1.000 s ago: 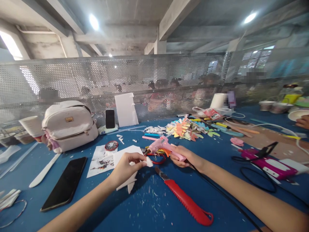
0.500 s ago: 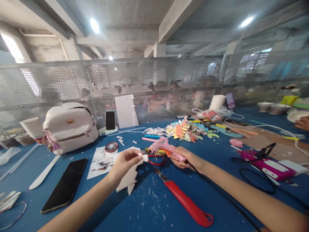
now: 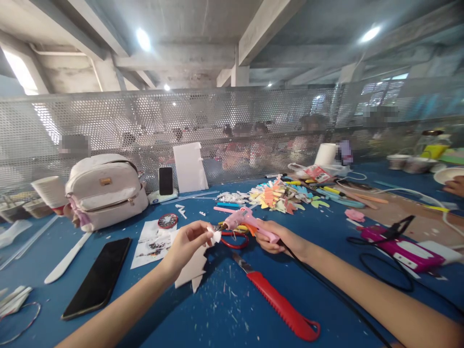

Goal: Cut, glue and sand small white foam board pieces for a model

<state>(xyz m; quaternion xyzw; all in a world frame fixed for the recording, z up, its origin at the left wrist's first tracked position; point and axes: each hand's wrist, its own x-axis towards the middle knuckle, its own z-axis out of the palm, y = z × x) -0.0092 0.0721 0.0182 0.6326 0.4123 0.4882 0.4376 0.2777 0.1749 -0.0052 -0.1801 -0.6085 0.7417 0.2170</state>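
Between the thumb and fingertips of my left hand (image 3: 190, 244) is a small white piece (image 3: 216, 235), whose exact kind I cannot make out. My right hand (image 3: 276, 238) wraps round the handle of a pink glue gun (image 3: 250, 220). Its nozzle points left, close by the white piece; whether they touch I cannot tell. Behind and below the nozzle lie red-handled scissors (image 3: 237, 240), partly covered. A cut white board piece (image 3: 192, 270) rests under my left hand. Nearer me lies a red-handled knife (image 3: 279, 299), its blade toward the glue gun.
A heap of coloured paper cutouts (image 3: 277, 195) lies behind the glue gun. At left are a black phone (image 3: 97, 278), a white plastic knife (image 3: 67, 258) and a pale backpack (image 3: 107, 191). A magenta device (image 3: 406, 249) with black cable is right. Another person's hand (image 3: 456, 185) shows at far right.
My left hand has turned the white piece slightly, so it now shows a different side near the nozzle. My right hand and the glue gun have hardly moved.
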